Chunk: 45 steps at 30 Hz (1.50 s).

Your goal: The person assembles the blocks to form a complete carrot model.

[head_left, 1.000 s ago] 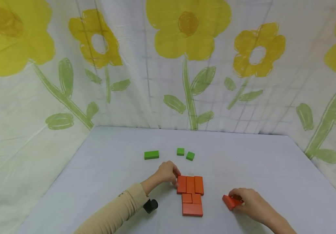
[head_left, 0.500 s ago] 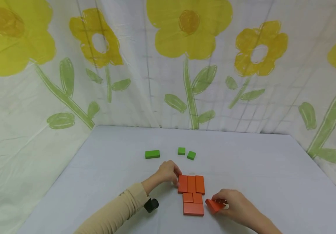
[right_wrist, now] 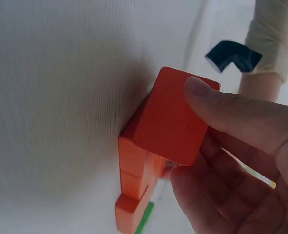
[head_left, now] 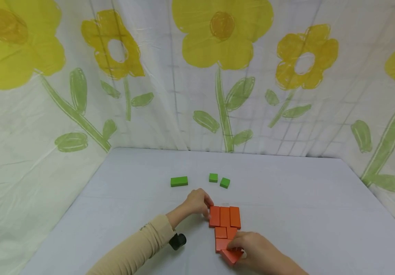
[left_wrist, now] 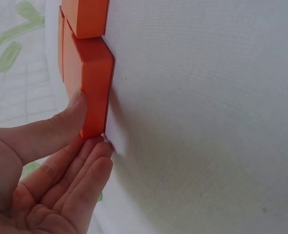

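Note:
Several red-orange blocks lie flat in a close group on the table: three long ones side by side at the far end, two small ones below, then a wide block (head_left: 222, 244) nearest me. My left hand (head_left: 195, 202) touches the far left corner of the left long block (head_left: 214, 216); in the left wrist view its thumb rests on the side and its fingertips are at the end. My right hand (head_left: 256, 250) pinches another red block (right_wrist: 175, 114), tilted, by the near edge of the wide block, which it partly covers. Whether these two touch, I cannot tell.
Beyond the group lie a long green block (head_left: 179, 181) and two small green blocks (head_left: 213, 177). A black object (head_left: 177, 241) sits at my left wrist beside the sleeve. A flower-printed curtain (head_left: 197, 84) hangs behind the table (head_left: 304, 183).
My right hand has carried its red block leftward from the right side of the table to the near end of the group. The left hand has stayed at its corner.

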Each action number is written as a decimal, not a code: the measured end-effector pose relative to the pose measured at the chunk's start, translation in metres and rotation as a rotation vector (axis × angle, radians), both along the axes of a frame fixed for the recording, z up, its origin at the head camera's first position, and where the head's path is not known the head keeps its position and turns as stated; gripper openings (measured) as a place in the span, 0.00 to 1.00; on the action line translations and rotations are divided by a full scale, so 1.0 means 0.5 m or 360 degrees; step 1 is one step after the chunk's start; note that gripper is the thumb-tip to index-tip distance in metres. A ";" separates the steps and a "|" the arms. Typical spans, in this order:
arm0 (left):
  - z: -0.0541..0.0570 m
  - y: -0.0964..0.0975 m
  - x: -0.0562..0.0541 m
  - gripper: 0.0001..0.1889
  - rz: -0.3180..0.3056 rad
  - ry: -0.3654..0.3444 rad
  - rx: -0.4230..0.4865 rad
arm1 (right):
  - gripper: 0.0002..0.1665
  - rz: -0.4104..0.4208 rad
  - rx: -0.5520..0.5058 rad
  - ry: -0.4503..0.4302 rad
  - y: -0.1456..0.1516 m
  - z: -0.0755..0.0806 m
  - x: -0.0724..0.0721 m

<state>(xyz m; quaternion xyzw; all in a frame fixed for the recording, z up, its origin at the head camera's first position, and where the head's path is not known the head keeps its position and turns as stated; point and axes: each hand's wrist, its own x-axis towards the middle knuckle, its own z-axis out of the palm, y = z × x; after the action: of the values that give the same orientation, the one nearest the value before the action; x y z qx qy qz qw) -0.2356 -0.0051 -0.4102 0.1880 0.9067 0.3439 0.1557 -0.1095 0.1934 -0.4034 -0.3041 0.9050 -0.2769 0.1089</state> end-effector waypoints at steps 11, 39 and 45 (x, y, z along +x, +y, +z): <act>-0.001 0.001 0.000 0.15 0.0013 -0.0002 -0.0007 | 0.16 -0.0051 0.0074 -0.0131 -0.023 -0.009 -0.002; -0.006 -0.004 0.003 0.15 0.0046 -0.0021 0.0035 | 0.22 0.0008 0.0114 -0.0063 -0.008 0.039 -0.035; -0.009 -0.006 0.006 0.15 0.0059 -0.0030 0.0087 | 0.20 -0.0006 -0.0028 0.0011 0.006 0.068 -0.107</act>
<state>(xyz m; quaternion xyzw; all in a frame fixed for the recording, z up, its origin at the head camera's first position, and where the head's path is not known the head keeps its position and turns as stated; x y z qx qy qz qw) -0.2328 -0.0082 -0.4148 0.1719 0.8989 0.3731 0.1527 -0.1629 0.1963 -0.3696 -0.3044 0.9034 -0.2842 0.1026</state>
